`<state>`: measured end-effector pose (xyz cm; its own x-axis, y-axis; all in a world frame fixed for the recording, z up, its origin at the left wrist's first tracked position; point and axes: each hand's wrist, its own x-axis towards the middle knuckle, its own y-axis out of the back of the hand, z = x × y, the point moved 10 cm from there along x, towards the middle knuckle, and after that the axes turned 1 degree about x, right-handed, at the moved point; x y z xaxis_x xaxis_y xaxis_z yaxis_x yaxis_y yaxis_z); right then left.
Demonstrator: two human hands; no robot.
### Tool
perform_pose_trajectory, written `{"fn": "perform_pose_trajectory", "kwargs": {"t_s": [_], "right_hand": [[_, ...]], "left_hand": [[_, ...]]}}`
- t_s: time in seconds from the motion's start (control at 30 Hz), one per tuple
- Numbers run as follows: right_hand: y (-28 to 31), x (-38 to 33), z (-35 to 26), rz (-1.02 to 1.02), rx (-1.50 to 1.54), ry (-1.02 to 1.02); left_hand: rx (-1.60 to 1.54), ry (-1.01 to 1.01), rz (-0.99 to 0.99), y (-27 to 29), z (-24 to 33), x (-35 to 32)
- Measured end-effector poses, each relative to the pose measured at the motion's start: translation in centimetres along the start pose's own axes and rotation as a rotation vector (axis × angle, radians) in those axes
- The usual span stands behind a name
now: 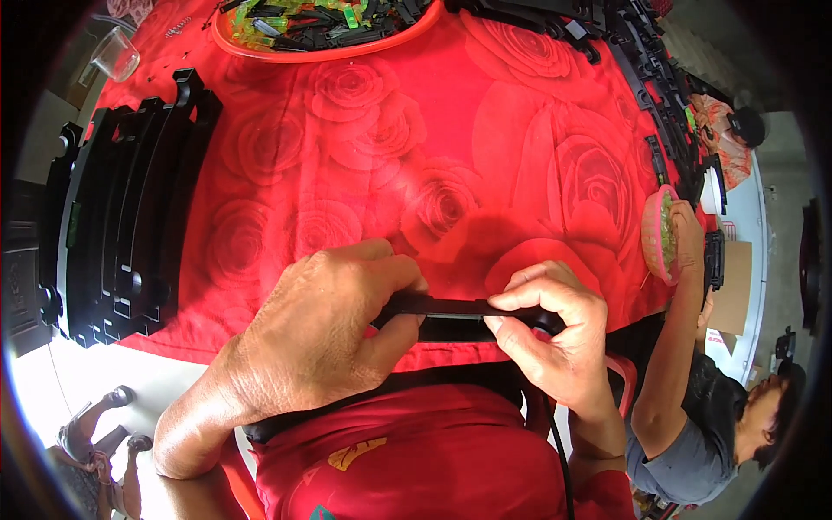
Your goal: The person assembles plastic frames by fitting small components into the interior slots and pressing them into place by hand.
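Both hands at the near edge of the table [485,121], which wears a red rose-print cloth. Left hand [316,334] and right hand [555,329] pinch a long black plastic strip [451,307] between them, fingers closed on its two ends; the strip lies level just above the cloth edge. Stack of curved black plastic frames [121,217] far left. Orange tray [321,30] of green and black parts at the far side. Another person's arm [685,295] reaches to a pink bowl [659,234] on the right.
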<state>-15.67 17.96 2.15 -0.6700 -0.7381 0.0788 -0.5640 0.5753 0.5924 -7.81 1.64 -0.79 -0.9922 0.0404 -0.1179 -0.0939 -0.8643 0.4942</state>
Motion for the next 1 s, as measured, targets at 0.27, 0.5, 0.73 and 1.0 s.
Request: {"fn": "perform_pose_trajectory", "kwargs": {"t_s": [0.27,0.5,0.73,1.0], "right_hand": [[0.4,-0.9,-0.2,0.097,0.068,-0.034],[-0.6,0.3,0.0,0.024,-0.017,0.088],[1.6,-0.9,-2.7,0.185,-0.174,0.179],[-1.6,-0.9,0.5,-0.009,0.175,-0.15]], "left_hand": [[-0.175,0.011,0.095,2.5,0.2,0.2],[0.097,0.081,-0.073,0.2,-0.2,0.8],[-0.037,0.187,0.077,1.3,-1.4,0.4],[0.033,0.139,0.185,1.6,0.1,-0.1]]}}
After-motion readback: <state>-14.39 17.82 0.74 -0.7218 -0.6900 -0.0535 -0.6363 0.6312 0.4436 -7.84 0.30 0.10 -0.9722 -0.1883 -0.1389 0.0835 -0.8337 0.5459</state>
